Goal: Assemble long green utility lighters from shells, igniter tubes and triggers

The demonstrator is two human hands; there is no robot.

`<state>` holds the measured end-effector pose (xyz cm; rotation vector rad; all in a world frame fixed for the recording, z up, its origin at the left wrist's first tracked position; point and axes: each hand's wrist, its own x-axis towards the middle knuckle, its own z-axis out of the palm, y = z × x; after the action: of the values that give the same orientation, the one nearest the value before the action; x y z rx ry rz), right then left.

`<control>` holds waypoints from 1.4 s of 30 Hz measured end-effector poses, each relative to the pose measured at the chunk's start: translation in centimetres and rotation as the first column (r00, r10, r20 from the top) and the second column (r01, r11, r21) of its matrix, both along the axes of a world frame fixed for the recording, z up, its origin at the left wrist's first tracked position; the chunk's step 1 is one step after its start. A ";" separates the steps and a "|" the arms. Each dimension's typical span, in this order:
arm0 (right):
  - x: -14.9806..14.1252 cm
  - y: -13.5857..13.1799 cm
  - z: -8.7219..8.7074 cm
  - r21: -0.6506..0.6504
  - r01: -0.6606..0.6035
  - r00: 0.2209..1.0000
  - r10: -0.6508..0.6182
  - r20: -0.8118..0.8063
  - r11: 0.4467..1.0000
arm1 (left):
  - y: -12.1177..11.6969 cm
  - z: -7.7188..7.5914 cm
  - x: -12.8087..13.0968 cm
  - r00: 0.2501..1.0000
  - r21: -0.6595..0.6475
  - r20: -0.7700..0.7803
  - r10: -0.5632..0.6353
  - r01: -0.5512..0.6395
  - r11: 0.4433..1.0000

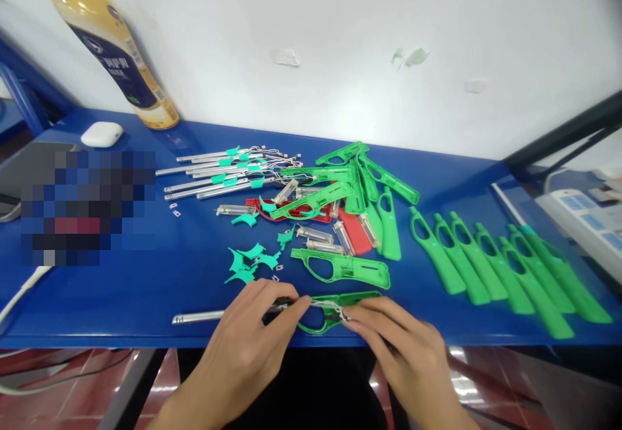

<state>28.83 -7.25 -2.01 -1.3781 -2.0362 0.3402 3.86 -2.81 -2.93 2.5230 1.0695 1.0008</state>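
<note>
Near the front edge, my left hand [257, 333] pinches the rear of a metal lighter tube [197, 317] that points left. White wires [328, 304] run from it toward my right hand [398, 339], whose thumb and fingers close on their end. Under both hands lies a green lighter handle half [313, 328], partly covered by the fingers. Just behind it is another open green handle half [347, 269]. Teal triggers [250, 261] and tiny metal clips [276, 278] lie behind my left hand. Clear fuel tanks [318, 234] are scattered farther back.
Several metal tubes with wires [218, 169] lie at the back left, beside piled green and red handle halves [359, 229]. Closed green handles [476, 258] line the right. A yellow bottle [116, 54] and white earphone case [102, 134] stand back left on the blue table [146, 287].
</note>
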 end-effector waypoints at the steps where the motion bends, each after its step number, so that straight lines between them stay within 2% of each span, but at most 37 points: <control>1: 0.0 0.0 -0.1 -0.001 -0.003 1.000 0.003 0.000 1.000 | 0.0 0.0 0.0 1.000 0.002 0.002 0.000 0.000 1.000; 6: 0.0 -0.3 -0.2 -0.001 -0.017 1.000 0.017 -0.020 1.000 | 0.0 -0.2 0.0 1.000 0.009 0.007 -0.010 0.010 1.000; 17: -0.2 -0.7 -0.3 -0.048 0.030 0.998 -0.033 -0.054 0.998 | -0.1 -0.1 0.1 1.000 0.001 0.016 -0.009 0.009 1.000; 23: -0.2 -0.2 -0.3 0.018 0.011 1.000 -0.011 -0.021 1.000 | -0.1 -0.5 -0.1 0.999 0.016 0.026 -0.025 0.024 1.000; 30: 0.1 0.0 -0.2 -0.012 -0.023 0.999 0.023 -0.039 1.000 | 0.0 -0.4 0.0 0.999 0.008 0.035 -0.025 0.025 1.000; 42: 0.5 -0.1 -0.4 0.023 -0.040 0.999 0.040 -0.009 0.999 | 0.0 -0.4 0.1 1.000 -0.010 0.023 -0.005 0.005 1.000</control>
<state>29.31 -7.32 -2.37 -1.3213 -2.0557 0.3386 3.92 -2.85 -3.36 2.4991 1.0585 1.0185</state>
